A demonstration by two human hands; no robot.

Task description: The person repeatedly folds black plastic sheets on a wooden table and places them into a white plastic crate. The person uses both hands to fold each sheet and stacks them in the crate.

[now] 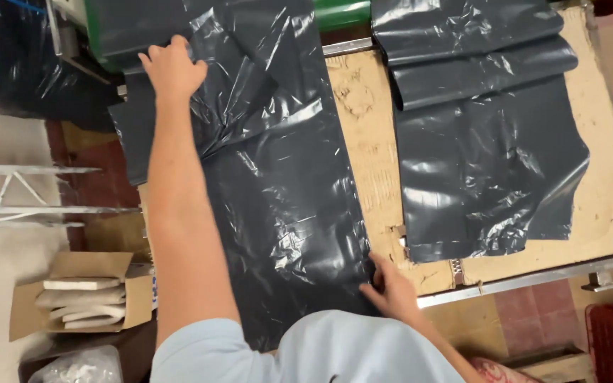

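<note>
Head view: a dark plastic bag [278, 206] is being spread on the cardboard-topped table [370, 163]. Far end pressed under the left hand's [173, 69] flat, spread fingers; near edge pinched by the right hand [390, 287]. Smoothing judged next.

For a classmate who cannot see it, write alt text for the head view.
A person's left hand presses the far end of a large black plastic bag on a worn cardboard-covered table, while the right hand pinches its near edge. More black bags lie stacked to the right.

Worn cardboard-topped worktable [604, 142] with metal edge, red tiled floor [533, 312] beneath — open cardboard box [83, 294] at left, even indoor light
</note>
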